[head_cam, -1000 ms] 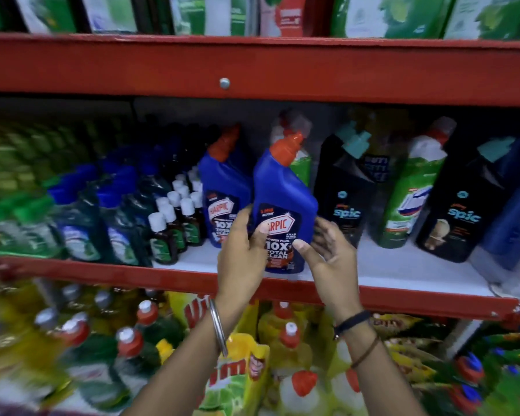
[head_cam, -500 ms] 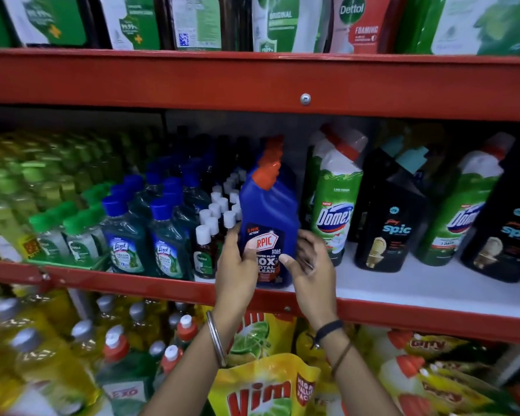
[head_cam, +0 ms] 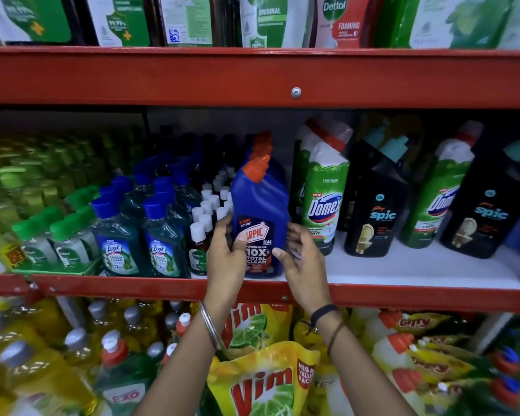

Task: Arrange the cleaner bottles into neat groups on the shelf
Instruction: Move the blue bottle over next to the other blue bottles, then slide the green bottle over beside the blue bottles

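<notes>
A blue Harpic bottle (head_cam: 260,205) with an orange cap stands upright at the front of the white middle shelf (head_cam: 403,268), with more orange caps lined up behind it. My left hand (head_cam: 224,253) grips its left side, thumb on the label. My right hand (head_cam: 303,259) touches its right side with the fingers loosely curled and the thumb at the label's edge. To the right stand a green-and-white Domex bottle (head_cam: 324,190), a black Spic bottle (head_cam: 376,205), another Domex bottle (head_cam: 433,202) and another Spic bottle (head_cam: 484,211).
Left of the Harpic stand small white-capped Dettol bottles (head_cam: 198,244), blue-capped Lizol bottles (head_cam: 162,235) and green-capped bottles (head_cam: 63,235). A red shelf rail (head_cam: 132,288) runs below. Vim pouches (head_cam: 267,379) and yellow bottles fill the lower shelf. Dettol packs (head_cam: 339,19) sit above.
The blue Harpic bottle has moved left, in line with the other Harpic bottles, next to the small Dettol bottles. Both hands went with it, and the view has shifted left.
</notes>
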A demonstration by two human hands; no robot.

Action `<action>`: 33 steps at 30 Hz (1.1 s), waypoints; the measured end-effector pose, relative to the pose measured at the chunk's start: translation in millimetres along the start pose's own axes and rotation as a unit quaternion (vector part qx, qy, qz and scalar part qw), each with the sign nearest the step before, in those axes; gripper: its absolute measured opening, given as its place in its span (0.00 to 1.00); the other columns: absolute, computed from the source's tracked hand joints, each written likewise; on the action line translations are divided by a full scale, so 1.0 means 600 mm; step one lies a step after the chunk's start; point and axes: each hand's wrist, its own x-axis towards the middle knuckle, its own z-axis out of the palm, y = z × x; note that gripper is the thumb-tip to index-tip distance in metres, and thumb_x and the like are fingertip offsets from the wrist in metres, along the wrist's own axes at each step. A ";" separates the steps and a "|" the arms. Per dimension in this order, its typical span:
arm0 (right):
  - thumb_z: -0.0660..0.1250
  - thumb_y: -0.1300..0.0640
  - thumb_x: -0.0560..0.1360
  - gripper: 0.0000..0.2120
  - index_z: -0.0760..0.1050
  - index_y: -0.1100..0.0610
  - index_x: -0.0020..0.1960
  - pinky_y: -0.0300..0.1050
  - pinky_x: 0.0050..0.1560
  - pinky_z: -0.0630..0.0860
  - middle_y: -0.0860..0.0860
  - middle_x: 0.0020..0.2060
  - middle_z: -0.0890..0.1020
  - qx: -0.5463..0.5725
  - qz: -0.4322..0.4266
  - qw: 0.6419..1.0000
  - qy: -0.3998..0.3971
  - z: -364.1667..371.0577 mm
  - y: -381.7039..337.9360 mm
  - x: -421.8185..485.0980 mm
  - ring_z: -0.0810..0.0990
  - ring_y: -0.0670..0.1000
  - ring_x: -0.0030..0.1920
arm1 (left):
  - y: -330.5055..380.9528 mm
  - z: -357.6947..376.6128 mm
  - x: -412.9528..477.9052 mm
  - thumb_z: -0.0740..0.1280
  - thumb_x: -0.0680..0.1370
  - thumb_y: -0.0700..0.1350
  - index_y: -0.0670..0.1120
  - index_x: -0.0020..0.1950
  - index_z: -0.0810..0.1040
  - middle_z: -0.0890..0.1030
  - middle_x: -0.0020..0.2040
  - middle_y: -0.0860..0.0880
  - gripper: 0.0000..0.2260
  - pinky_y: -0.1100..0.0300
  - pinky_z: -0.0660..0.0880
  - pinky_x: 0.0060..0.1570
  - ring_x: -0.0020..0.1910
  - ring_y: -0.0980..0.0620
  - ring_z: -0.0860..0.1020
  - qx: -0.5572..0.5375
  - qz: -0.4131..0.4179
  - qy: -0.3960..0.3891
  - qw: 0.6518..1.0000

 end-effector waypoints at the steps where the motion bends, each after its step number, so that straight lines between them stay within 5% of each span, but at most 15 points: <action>1: 0.67 0.62 0.73 0.21 0.67 0.56 0.65 0.26 0.51 0.75 0.54 0.60 0.78 -0.001 0.002 1.000 -0.005 -0.001 0.000 0.000 0.78 0.47 0.57 | 0.001 0.000 -0.002 0.59 0.79 0.37 0.50 0.67 0.69 0.77 0.53 0.57 0.18 0.41 0.79 0.55 0.56 0.50 0.78 -0.001 0.006 0.005 1.000; 4: 0.68 0.60 0.74 0.19 0.69 0.53 0.63 0.34 0.55 0.77 0.53 0.60 0.78 0.006 0.003 1.000 -0.018 -0.009 -0.001 -0.007 0.79 0.47 0.58 | 0.012 0.007 -0.018 0.61 0.77 0.36 0.49 0.65 0.68 0.75 0.60 0.49 0.18 0.44 0.76 0.60 0.61 0.50 0.74 0.019 0.063 0.050 0.997; 7: 0.68 0.58 0.74 0.13 0.72 0.47 0.56 0.37 0.55 0.76 0.48 0.54 0.80 0.022 -0.015 0.999 0.037 -0.042 -0.006 -0.025 0.80 0.43 0.55 | 0.032 0.037 -0.053 0.62 0.77 0.38 0.45 0.65 0.68 0.69 0.68 0.45 0.17 0.57 0.59 0.73 0.71 0.47 0.64 0.118 0.186 0.106 0.970; 9: 0.68 0.58 0.74 0.09 0.74 0.48 0.52 0.32 0.50 0.75 0.47 0.50 0.82 0.061 -0.014 0.991 0.121 -0.080 -0.008 -0.039 0.81 0.42 0.51 | 0.044 0.074 -0.080 0.62 0.78 0.40 0.45 0.65 0.69 0.68 0.70 0.46 0.16 0.67 0.49 0.74 0.75 0.47 0.57 0.139 0.243 0.078 0.957; 12: 0.66 0.57 0.75 0.05 0.75 0.48 0.49 0.38 0.50 0.75 0.51 0.48 0.83 0.087 -0.004 0.966 0.245 -0.157 0.006 -0.048 0.81 0.47 0.50 | 0.051 0.142 -0.109 0.62 0.78 0.40 0.46 0.65 0.70 0.71 0.67 0.49 0.14 0.69 0.55 0.71 0.73 0.57 0.61 0.081 0.258 -0.007 0.963; 18: 0.60 0.54 0.78 0.06 0.73 0.53 0.53 0.54 0.59 0.76 0.55 0.53 0.80 0.035 0.027 0.954 0.298 -0.333 0.051 -0.002 0.79 0.53 0.55 | 0.057 0.299 -0.136 0.60 0.79 0.44 0.51 0.67 0.68 0.72 0.65 0.54 0.16 0.63 0.67 0.67 0.65 0.62 0.70 -0.008 0.161 -0.195 0.967; 20: 0.60 0.52 0.78 0.07 0.72 0.52 0.55 0.45 0.58 0.75 0.55 0.58 0.78 0.021 0.037 0.959 0.281 -0.372 0.061 0.023 0.77 0.50 0.56 | 0.058 0.350 -0.135 0.59 0.80 0.46 0.53 0.70 0.64 0.68 0.68 0.56 0.18 0.65 0.64 0.67 0.66 0.69 0.65 -0.011 0.119 -0.266 0.957; 22: 0.58 0.53 0.79 0.10 0.71 0.55 0.58 0.26 0.50 0.70 0.52 0.57 0.77 0.019 0.055 0.966 0.251 -0.397 0.073 0.047 0.76 0.44 0.53 | 0.062 0.400 -0.130 0.56 0.81 0.47 0.53 0.73 0.60 0.64 0.72 0.56 0.19 0.64 0.62 0.66 0.68 0.66 0.63 -0.035 0.033 -0.303 0.952; 26: 0.53 0.50 0.80 0.17 0.71 0.61 0.60 0.20 0.43 0.67 0.57 0.59 0.76 -0.006 0.061 0.977 0.204 -0.416 0.090 0.083 0.76 0.48 0.54 | 0.075 0.489 -0.096 0.52 0.83 0.45 0.49 0.75 0.57 0.62 0.75 0.48 0.20 0.55 0.63 0.69 0.68 0.54 0.65 -0.103 -0.115 -0.236 0.959; 28: 0.52 0.49 0.80 0.17 0.71 0.58 0.60 0.26 0.51 0.69 0.56 0.60 0.76 0.003 0.065 0.979 0.194 -0.421 0.102 0.093 0.75 0.51 0.58 | 0.079 0.519 -0.081 0.51 0.83 0.44 0.48 0.75 0.56 0.60 0.77 0.47 0.20 0.59 0.64 0.65 0.72 0.51 0.64 -0.096 -0.133 -0.180 0.970; 31: 0.49 0.45 0.80 0.23 0.67 0.59 0.65 0.49 0.70 0.66 0.54 0.63 0.72 0.019 0.094 0.977 0.191 -0.423 0.121 0.113 0.68 0.56 0.69 | 0.080 0.549 -0.070 0.50 0.83 0.44 0.47 0.76 0.55 0.63 0.76 0.46 0.20 0.68 0.64 0.54 0.72 0.49 0.66 -0.109 -0.143 -0.150 0.972; 33: 0.50 0.47 0.80 0.19 0.69 0.59 0.60 0.44 0.65 0.71 0.52 0.55 0.74 0.038 0.102 0.976 0.190 -0.420 0.128 0.128 0.72 0.57 0.63 | 0.077 0.566 -0.057 0.50 0.83 0.44 0.46 0.75 0.57 0.67 0.73 0.44 0.20 0.66 0.66 0.56 0.68 0.48 0.69 -0.102 -0.125 -0.132 0.978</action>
